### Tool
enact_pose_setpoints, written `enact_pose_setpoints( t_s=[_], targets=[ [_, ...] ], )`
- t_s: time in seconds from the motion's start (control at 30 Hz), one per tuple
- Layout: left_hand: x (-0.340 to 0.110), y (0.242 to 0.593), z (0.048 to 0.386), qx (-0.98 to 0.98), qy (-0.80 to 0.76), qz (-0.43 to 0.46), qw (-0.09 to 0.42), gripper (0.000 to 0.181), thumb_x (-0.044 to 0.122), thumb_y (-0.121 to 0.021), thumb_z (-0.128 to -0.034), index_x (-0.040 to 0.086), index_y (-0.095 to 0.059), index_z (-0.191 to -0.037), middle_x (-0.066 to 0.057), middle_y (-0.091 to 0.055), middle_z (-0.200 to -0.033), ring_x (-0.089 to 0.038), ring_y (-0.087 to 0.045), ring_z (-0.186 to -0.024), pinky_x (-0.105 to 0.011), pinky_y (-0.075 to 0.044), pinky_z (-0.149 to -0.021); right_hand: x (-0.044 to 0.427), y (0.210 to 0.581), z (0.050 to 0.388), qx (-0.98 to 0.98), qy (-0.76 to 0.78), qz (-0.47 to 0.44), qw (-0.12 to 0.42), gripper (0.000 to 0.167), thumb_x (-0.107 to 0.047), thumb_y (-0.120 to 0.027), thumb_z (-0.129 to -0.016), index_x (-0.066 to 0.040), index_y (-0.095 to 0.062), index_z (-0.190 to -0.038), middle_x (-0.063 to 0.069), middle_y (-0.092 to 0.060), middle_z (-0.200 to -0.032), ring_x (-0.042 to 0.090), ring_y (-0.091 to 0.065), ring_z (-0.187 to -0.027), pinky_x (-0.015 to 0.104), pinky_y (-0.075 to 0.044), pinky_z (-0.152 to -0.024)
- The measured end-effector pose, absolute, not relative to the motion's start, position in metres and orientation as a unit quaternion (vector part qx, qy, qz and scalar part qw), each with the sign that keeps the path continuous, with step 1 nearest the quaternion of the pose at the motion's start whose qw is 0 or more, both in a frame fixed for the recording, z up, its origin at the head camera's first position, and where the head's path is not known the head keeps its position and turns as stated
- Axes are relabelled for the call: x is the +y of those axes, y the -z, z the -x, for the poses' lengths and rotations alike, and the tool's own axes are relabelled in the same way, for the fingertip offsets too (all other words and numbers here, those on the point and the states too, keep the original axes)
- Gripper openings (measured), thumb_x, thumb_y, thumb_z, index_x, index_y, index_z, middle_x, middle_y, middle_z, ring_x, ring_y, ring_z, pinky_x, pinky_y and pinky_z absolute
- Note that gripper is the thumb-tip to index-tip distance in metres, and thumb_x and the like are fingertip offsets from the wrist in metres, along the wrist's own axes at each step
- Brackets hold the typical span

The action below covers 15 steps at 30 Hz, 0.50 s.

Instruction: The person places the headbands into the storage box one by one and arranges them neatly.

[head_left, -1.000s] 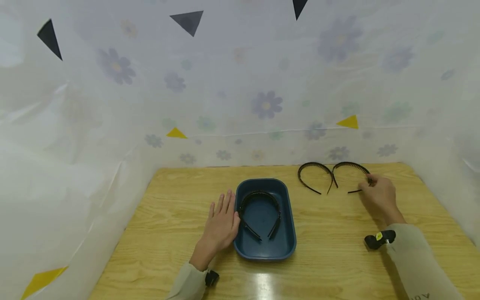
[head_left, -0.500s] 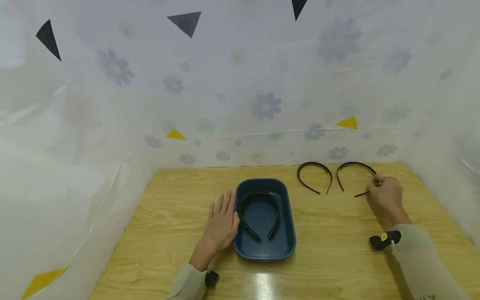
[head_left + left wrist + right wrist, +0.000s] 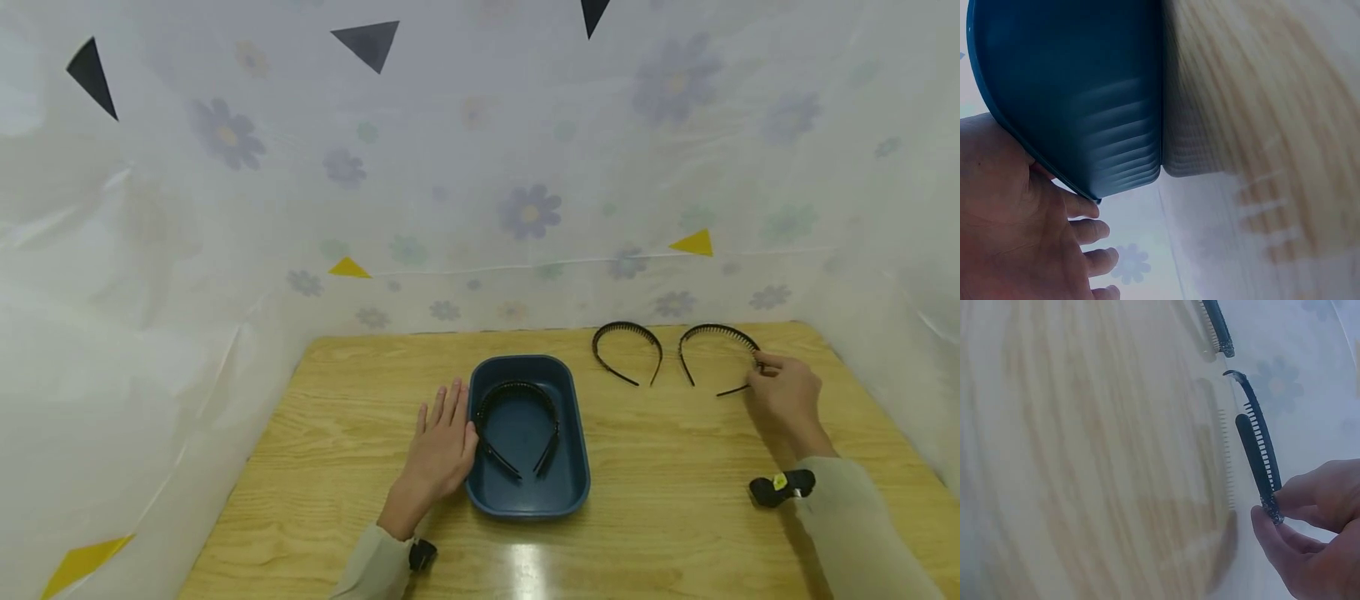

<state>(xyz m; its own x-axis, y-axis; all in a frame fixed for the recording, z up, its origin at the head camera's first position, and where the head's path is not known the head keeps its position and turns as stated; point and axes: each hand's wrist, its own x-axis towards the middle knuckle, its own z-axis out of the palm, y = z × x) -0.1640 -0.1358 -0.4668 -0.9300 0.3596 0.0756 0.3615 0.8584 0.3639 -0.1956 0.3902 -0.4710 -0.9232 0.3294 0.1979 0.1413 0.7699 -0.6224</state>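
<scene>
A blue tray (image 3: pixel 528 503) stands on the table with black toothed headbands (image 3: pixel 519 386) lying in it, apparently stacked; how many is unclear. My left hand (image 3: pixel 437 457) rests flat with straight fingers against the tray's left side; the left wrist view shows the palm (image 3: pixel 1016 219) at the tray's rim (image 3: pixel 1029 150). At the right back, my right hand (image 3: pixel 787 396) pinches the right side of a black headband (image 3: pixel 716 328). In the right wrist view, thumb and fingers of the right hand (image 3: pixel 1316 525) hold that headband (image 3: pixel 1260 434) near a speckled part.
Another black headband (image 3: pixel 624 325) lies on the wooden table (image 3: pixel 660 500) between the tray and the held one. Behind the table hangs a pale flowered sheet (image 3: pixel 450 192) with black and yellow triangles, and similar sheeting stands at both sides.
My right hand has moved to the right with its headband, which has come apart from the one beside it. My left hand and the tray have stayed in place.
</scene>
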Motion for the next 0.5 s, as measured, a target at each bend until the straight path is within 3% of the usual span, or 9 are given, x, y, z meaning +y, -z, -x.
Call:
enact_pose_setpoints(
  t_s=[0.07, 0.13, 0.17, 0.23, 0.3, 0.37, 0.5],
  targets=[
    [-0.136, 0.467, 0.164, -0.964, 0.190, 0.187, 0.002, 0.060, 0.027, -0.032, -0.1117, 0.004, -0.016, -0.164, -0.013, -0.011, -0.171, -0.033, -0.005, -0.157, -0.059, -0.009, -0.123, 0.390, 0.469, 0.194, -0.929, -0.309, 0.127, 0.158, 0.045, -0.007, -0.054, -0.095, 0.013, -0.058, -0.135, 0.037, -0.063, -0.116, 0.055, -0.062, -0.108, 0.065, -0.038, -0.097],
    [-0.136, 0.467, 0.164, -0.964, 0.189, 0.187, 0.003, 0.060, 0.027, -0.032, -0.1116, 0.004, -0.016, -0.164, -0.013, -0.012, -0.171, -0.033, -0.005, -0.157, -0.060, -0.009, -0.123, 0.390, 0.466, 0.192, -0.930, -0.302, 0.125, 0.166, 0.043, -0.007, -0.055, -0.096, 0.012, -0.059, -0.135, 0.036, -0.065, -0.115, 0.053, -0.065, -0.104, 0.055, -0.046, -0.088],
    [-0.136, 0.467, 0.164, -0.964, 0.187, 0.187, 0.004, 0.060, 0.027, -0.032, -0.1117, 0.004, -0.016, -0.164, -0.013, -0.012, -0.171, -0.033, -0.006, -0.157, -0.060, -0.010, -0.123, 0.390, 0.464, 0.191, -0.931, -0.298, 0.124, 0.169, 0.043, -0.008, -0.055, -0.096, 0.012, -0.060, -0.134, 0.036, -0.065, -0.114, 0.047, -0.070, -0.095, 0.046, -0.049, -0.083],
    [-0.136, 0.467, 0.164, -0.964, 0.187, 0.187, 0.007, 0.060, 0.026, -0.033, -0.1116, 0.003, -0.017, -0.164, -0.013, -0.013, -0.171, -0.033, -0.006, -0.157, -0.060, -0.010, -0.123, 0.389, 0.460, 0.189, -0.932, -0.292, 0.119, 0.177, 0.043, -0.009, -0.056, -0.097, 0.011, -0.061, -0.134, 0.035, -0.067, -0.111, 0.022, -0.074, -0.074, 0.031, -0.044, -0.068],
    [-0.136, 0.467, 0.165, -0.964, 0.187, 0.188, 0.010, 0.059, 0.026, -0.033, -0.1115, 0.002, -0.018, -0.164, -0.013, -0.013, -0.171, -0.033, -0.007, -0.157, -0.060, -0.011, -0.122, 0.388, 0.455, 0.188, -0.931, -0.293, 0.111, 0.185, 0.042, -0.010, -0.057, -0.097, 0.011, -0.061, -0.133, 0.035, -0.068, -0.109, -0.007, -0.062, -0.062, 0.025, -0.037, -0.055],
    [-0.136, 0.466, 0.165, -0.963, 0.192, 0.188, 0.010, 0.059, 0.026, -0.034, -0.1114, 0.002, -0.019, -0.164, -0.014, -0.014, -0.171, -0.033, -0.007, -0.157, -0.060, -0.010, -0.123, 0.388, 0.452, 0.186, -0.929, -0.298, 0.103, 0.193, 0.042, -0.009, -0.056, -0.096, 0.010, -0.062, -0.133, 0.036, -0.067, -0.110, -0.026, -0.041, -0.060, 0.023, -0.033, -0.046],
    [-0.135, 0.464, 0.164, -0.963, 0.196, 0.187, 0.007, 0.059, 0.026, -0.034, -0.1115, 0.002, -0.019, -0.164, -0.013, -0.013, -0.171, -0.033, -0.007, -0.157, -0.060, -0.009, -0.123, 0.384, 0.446, 0.184, -0.925, -0.306, 0.103, 0.199, 0.042, -0.009, -0.056, -0.096, 0.008, -0.063, -0.134, 0.040, -0.063, -0.119, -0.032, -0.034, -0.061, 0.025, -0.032, -0.038]
  ],
)
